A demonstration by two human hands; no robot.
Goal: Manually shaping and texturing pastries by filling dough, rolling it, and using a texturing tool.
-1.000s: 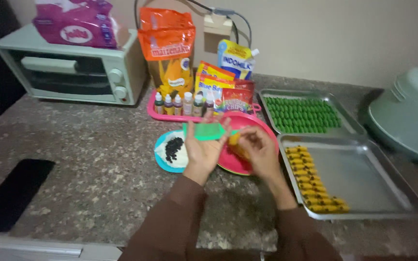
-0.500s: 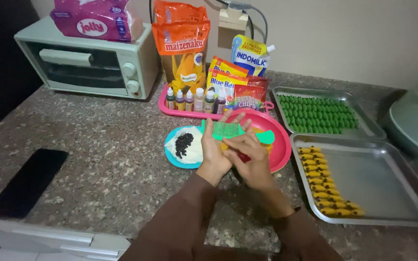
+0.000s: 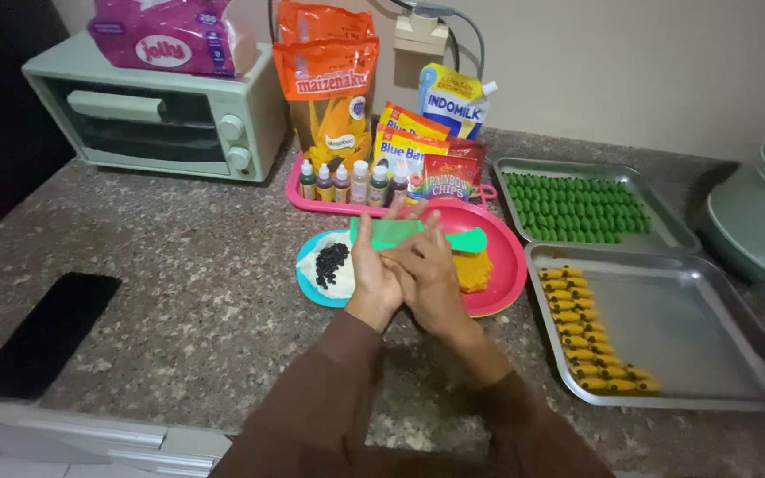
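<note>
pressing palms (image 3: 405,274) over glossy pink plate (image 3: 506,265)

The hands (image 3: 405,274) meet above two plates (image 3: 505,265); trays (image 3: 666,319) lie right, bottles (image 3: 351,181) behind, oven (image 3: 161,124) behind-left.

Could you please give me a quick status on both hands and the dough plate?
Left hand and right hand pressed palm to palm above red plate. Contents hidden. Orange dough on plate. Nothing in the way.
</note>
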